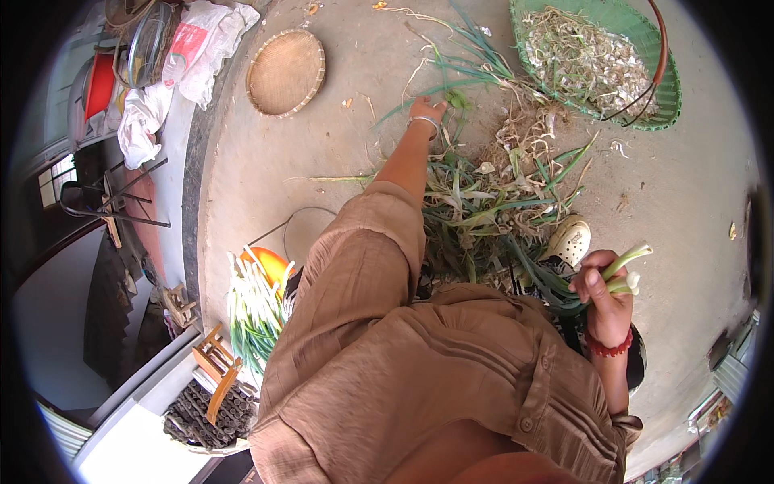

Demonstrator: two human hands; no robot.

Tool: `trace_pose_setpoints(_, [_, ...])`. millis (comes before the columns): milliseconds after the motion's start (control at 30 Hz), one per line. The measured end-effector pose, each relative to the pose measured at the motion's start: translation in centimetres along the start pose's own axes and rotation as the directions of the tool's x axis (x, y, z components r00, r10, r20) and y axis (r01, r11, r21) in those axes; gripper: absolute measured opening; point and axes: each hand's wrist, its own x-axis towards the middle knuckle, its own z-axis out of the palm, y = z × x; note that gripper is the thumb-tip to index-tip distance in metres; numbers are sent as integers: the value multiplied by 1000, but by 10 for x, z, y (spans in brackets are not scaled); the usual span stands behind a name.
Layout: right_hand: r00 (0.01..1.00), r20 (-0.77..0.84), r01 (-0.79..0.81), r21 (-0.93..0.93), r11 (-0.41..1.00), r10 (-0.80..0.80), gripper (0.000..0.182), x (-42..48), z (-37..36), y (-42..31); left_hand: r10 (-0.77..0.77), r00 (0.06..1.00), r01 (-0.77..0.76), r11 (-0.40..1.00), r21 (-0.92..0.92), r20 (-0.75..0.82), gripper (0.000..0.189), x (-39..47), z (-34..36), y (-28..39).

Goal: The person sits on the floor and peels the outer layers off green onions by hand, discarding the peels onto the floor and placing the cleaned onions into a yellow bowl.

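At the right, my right hand (604, 296) grips a few scallions (623, 266). Their trimmed white ends point outward, and their green leaves hang back towards my lap. My left hand (428, 110) is stretched far forward over the concrete floor, fingers bent, among loose green leaves (458, 100). Whether it pinches any of them is hard to see. Just beyond it lie long unpeeled scallions (484, 63) with dry roots. Between my arm and the shoe is a heap of stripped leaves and dry skins (478, 206). Cleaned scallions (257, 320) lie bunched at my left side.
A green woven basket (668, 112) with a brown handle holds peelings at the upper right. A round bamboo tray (284, 72) lies at the upper left. An orange basin (269, 263) sits by the cleaned bunch, near a small wooden chair (214, 357). My cream clog (569, 239) borders the heap.
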Motion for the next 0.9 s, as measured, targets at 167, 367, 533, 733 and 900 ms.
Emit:
trace_pose_setpoints(167, [998,-34,49,-5,999,-49,16,-6,-8,13,79,986,-111,969,221,145,49,-45,-20,23])
trace_pose_setpoints(367, [996,-86,2,37,999,1,16,-5,-14,14,123,926,-318,763,563,357,47,-58,-11,50])
trace_pose_setpoints(533, [995,-29,-102,-76,992,100,18,2,-14,11,10,941,-246,709,661,339,49,-20,47,-3])
trace_pose_setpoints(733, [997,-3,-80,-70,994,80,18,5,-10,5,67,998,-59,853,519,4,42,-54,10,44])
trace_pose_setpoints(900, [997,73,-21,-114,993,29,16,-13,3,1,273,950,-282,959,-35,-152,24,-72,-49,80])
